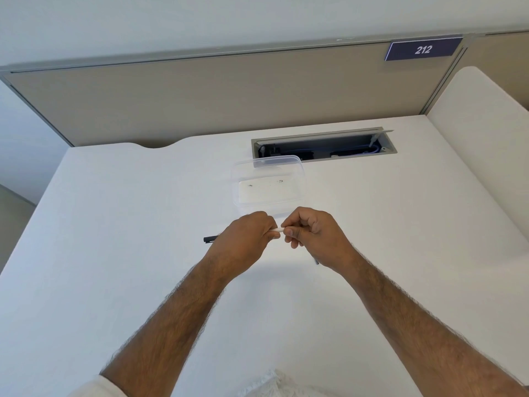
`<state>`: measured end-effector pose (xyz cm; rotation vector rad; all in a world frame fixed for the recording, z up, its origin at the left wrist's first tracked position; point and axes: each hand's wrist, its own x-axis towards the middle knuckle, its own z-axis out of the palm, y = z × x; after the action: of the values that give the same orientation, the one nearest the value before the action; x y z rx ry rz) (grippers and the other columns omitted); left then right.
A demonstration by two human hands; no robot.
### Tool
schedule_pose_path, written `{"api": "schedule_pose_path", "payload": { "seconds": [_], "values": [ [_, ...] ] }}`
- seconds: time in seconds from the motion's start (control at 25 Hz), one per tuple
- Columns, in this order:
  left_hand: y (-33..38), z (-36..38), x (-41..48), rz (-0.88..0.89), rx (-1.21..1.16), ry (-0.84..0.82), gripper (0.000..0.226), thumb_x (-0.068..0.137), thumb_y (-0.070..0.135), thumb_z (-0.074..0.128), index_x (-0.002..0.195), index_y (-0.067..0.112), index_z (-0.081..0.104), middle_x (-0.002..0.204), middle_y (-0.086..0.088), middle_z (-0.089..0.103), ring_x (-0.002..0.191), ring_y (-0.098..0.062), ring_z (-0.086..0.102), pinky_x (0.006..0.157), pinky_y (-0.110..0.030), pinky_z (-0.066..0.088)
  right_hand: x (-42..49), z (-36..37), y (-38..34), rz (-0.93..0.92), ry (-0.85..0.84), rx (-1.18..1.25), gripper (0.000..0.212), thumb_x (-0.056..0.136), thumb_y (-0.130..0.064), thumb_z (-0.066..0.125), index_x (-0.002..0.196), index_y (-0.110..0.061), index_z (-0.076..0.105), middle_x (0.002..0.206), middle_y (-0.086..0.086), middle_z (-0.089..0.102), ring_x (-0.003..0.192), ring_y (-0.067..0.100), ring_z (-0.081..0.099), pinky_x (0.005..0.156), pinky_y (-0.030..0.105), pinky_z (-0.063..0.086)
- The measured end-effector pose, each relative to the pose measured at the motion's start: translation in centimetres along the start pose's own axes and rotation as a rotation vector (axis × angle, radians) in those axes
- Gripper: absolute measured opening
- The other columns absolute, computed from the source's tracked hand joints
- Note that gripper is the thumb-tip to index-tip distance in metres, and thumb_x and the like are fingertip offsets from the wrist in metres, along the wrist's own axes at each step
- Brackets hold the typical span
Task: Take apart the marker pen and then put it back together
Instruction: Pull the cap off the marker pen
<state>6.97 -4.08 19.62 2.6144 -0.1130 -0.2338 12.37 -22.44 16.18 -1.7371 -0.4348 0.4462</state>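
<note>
Gripping the marker pen (277, 230) with both hands over the tabletop (114, 213)
I see my left hand (243, 239) and right hand (312, 236) pinching its white barrel; a dark end pokes out left

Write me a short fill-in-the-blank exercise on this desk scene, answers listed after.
1. Both hands grip a white ____ between them.
2. The sign on the partition reads ____.
3. The clear container sits just beyond the ____.
4. The black pen part lies on the ____.

Answers: tube; 212; hands; desk
</note>
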Motion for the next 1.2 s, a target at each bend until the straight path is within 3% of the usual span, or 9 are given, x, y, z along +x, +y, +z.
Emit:
{"api": "schedule_pose_path", "payload": {
  "seconds": [0.28, 0.44, 0.64, 0.76, 0.92, 1.04, 1.2],
  "values": [
    [-0.7, 0.3, 0.0, 0.037, -0.019, 0.058, 0.024, 0.104, 0.032, 0.051, 0.096, 0.015, 0.066, 0.084, 0.006, 0.056, 0.079, -0.017, 0.055, 0.072, -0.038, 0.049, 0.3, -0.5, 0.1, -0.004, -0.021, -0.035, 0.017, 0.096, -0.003, 0.059, 0.092, -0.01, 0.074, 0.07, 0.001, 0.069, 0.062, 0.013, 0.06, 0.064, 0.025, 0.051],
    [-1.2, 0.3, 0.0, 0.058, -0.035, 0.072, 0.022, 0.104, 0.032, 0.052, 0.102, 0.018, 0.069, 0.085, 0.007, 0.055, 0.08, -0.016, 0.054, 0.072, -0.034, 0.047, 0.5, -1.0, 0.1, 0.019, -0.023, -0.056, 0.015, 0.093, -0.011, 0.065, 0.094, -0.02, 0.078, 0.08, -0.001, 0.075, 0.069, 0.009, 0.066, 0.065, 0.022, 0.05],
    [-1.3, 0.7, -0.2, 0.086, -0.052, 0.056, 0.023, 0.106, 0.025, 0.048, 0.116, 0.018, 0.068, 0.09, 0.005, 0.051, 0.084, -0.017, 0.051, 0.075, -0.034, 0.045, 0.6, -1.4, 0.0, 0.047, -0.01, -0.088, 0.017, 0.089, -0.004, 0.07, 0.093, -0.018, 0.079, 0.08, -0.002, 0.076, 0.068, 0.005, 0.067, 0.069, 0.017, 0.051],
    [-1.2, 0.9, -0.2, 0.091, -0.034, 0.052, 0.025, 0.106, 0.022, 0.048, 0.12, 0.019, 0.067, 0.091, 0.006, 0.049, 0.085, -0.016, 0.049, 0.075, -0.034, 0.044, 0.7, -1.5, -0.4, 0.059, -0.021, -0.196, 0.016, 0.087, -0.005, 0.072, 0.093, -0.018, 0.079, 0.08, 0.002, 0.076, 0.066, 0.003, 0.066, 0.068, 0.014, 0.05],
    [-1.3, 0.7, -0.2, 0.067, -0.022, 0.058, 0.025, 0.106, 0.022, 0.048, 0.122, 0.02, 0.067, 0.093, 0.006, 0.052, 0.085, -0.017, 0.053, 0.077, -0.037, 0.048, 0.8, -1.8, -1.2, 0.0, -0.013, -0.375, 0.015, 0.087, -0.008, 0.072, 0.092, -0.02, 0.078, 0.081, -0.007, 0.071, 0.072, 0.001, 0.063, 0.066, 0.01, 0.044],
    [-1.4, 0.6, -0.3, 0.046, -0.017, 0.073, 0.024, 0.106, 0.024, 0.048, 0.121, 0.021, 0.067, 0.095, 0.007, 0.055, 0.085, -0.019, 0.057, 0.075, -0.039, 0.049, 0.9, -2.1, -1.7, -0.076, 0.008, -0.437, 0.013, 0.085, -0.007, 0.074, 0.092, -0.017, 0.079, 0.089, -0.003, 0.064, 0.077, 0.01, 0.061, 0.067, 0.014, 0.043],
    [-1.6, 0.8, -0.4, 0.01, 0.014, 0.112, 0.023, 0.105, 0.027, 0.047, 0.119, 0.025, 0.066, 0.098, 0.008, 0.061, 0.088, -0.017, 0.059, 0.066, -0.031, 0.042, 1.1, -2.5, -2.3, -0.083, 0.011, -0.478, 0.013, 0.086, -0.007, 0.074, 0.093, -0.016, 0.079, 0.089, -0.002, 0.06, 0.079, 0.017, 0.06, 0.073, 0.027, 0.049]
  ]
}}
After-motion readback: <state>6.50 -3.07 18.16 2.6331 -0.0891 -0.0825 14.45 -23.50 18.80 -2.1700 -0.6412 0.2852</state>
